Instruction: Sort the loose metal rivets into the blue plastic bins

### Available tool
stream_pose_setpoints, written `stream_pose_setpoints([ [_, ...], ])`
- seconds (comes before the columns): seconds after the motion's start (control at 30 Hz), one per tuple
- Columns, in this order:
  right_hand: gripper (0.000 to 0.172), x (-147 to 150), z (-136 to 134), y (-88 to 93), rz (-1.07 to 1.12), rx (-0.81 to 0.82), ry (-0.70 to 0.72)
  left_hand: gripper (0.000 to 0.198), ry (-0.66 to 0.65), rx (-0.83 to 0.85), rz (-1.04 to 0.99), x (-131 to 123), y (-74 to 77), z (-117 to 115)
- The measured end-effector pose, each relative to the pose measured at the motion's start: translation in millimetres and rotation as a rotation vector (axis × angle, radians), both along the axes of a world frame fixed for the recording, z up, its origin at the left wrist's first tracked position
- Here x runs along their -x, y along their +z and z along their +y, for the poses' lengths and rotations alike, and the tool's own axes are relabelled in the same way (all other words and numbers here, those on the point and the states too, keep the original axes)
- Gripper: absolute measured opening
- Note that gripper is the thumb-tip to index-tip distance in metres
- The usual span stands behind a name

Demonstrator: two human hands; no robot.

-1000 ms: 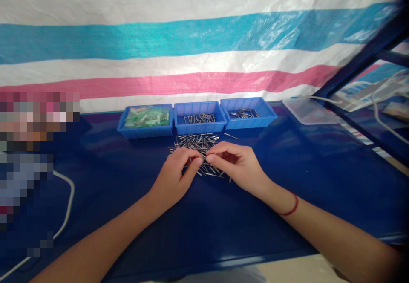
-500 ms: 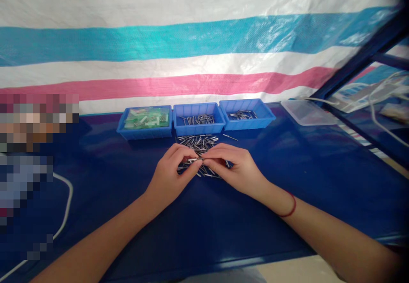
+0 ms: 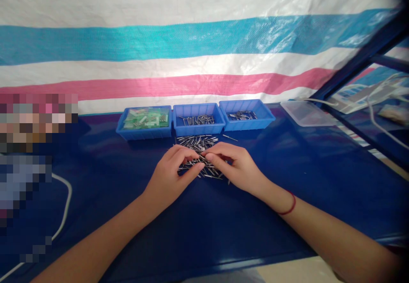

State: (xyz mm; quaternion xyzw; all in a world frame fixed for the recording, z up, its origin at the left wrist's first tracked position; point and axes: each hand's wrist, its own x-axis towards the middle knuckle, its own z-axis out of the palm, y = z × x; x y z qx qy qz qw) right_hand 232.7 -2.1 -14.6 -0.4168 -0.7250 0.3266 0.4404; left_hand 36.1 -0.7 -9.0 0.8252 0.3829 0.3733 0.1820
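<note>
A loose pile of thin silvery metal pins lies on the blue table, partly covered by my hands. At its left side is my left hand, with its thumb apart from the curled fingers and nothing plainly held between them. My right hand is over the right side of the pile, thumb and index finger pinched together. What sits in that pinch is too small to make out. One pin end shows just below the right hand. The fingertips of both hands are close together above the pins.
Behind the pile stand a blue bin with green-bagged parts, a middle blue bin and a right blue bin, both holding metal pins. A single pin lies apart. A clear plastic lid and a white cable are at the sides.
My left thumb has parted from its fingers, and the pin seen between my hands no longer shows there. The right thumb has moved up slightly against its index finger.
</note>
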Motion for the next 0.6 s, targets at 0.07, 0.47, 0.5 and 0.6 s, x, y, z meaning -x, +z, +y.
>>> stream_pose_setpoints([
  [0.07,0.019,-4.1,5.7,-0.2,0.096,0.091,-0.113,0.011,-0.026,-0.004,0.107,3.0,0.0,2.1],
  [0.47,0.036,-34.9,40.6,-3.4,0.618,0.365,-0.461,0.016,-0.216,-0.148,0.526,18.7,-1.9,15.5],
  [0.5,0.037,-31.3,37.3,-3.1,0.590,0.372,-0.414,0.016,-0.223,-0.166,0.539,19.0,-1.7,16.2],
  [0.6,0.038,-21.6,27.5,-2.3,0.468,0.344,-0.286,0.018,-0.234,-0.236,0.577,18.6,-1.6,17.5],
])
